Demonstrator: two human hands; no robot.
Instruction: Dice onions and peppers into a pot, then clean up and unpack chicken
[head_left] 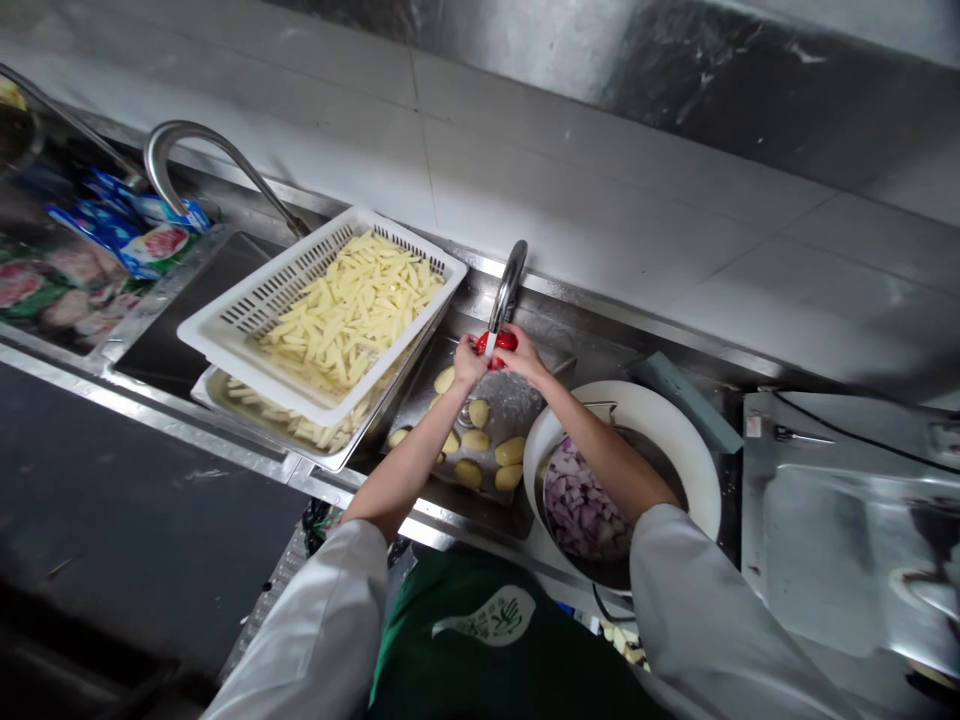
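Observation:
Both my hands are close together under the running tap (510, 275) of the middle sink. Between them is a glossy red thing (506, 341), with a white stream of water falling over it; its exact kind is not clear. The fingers of my left hand (470, 362) curl round its left side. On its right side, my right hand (525, 355) grips it too. Below my hands, several peeled potatoes (475, 439) lie in the sink (487, 497). My left forearm covers part of them.
At left, a white slotted basket (225, 313) of potato strips rests on a metal tray (330, 460) holding more strips. A white round tub (701, 480) with a container of chopped purple onion (581, 500) stands at right. Blue packages (112, 225) lie far left.

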